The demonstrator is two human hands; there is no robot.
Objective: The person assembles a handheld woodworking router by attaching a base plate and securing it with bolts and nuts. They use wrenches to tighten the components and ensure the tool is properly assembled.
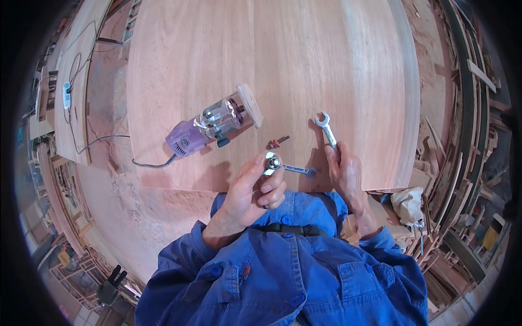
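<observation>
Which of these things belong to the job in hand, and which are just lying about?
Probably part of the job:
- wrench in the right hand
- metal part in the left hand
- second wrench by the left hand
- router and bit on the board

Probably just lying about:
- crumpled bag
- pale wood strip

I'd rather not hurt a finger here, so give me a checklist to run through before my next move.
1. Trim router set down: ok, lying on its side on the wooden panel.
2. Router unplugged: cannot tell; its cord runs off leftward, and no plug is clearly visible.
3. Red router bit out of the router: ok, loose on the panel.
4. Right hand has its open-end wrench: ok, gripped near the handle's lower end.
5. Left hand free: not ok, holding a small metal piece.
6. Second wrench clear of that hand: cannot tell; fingers hide its near end.
</observation>
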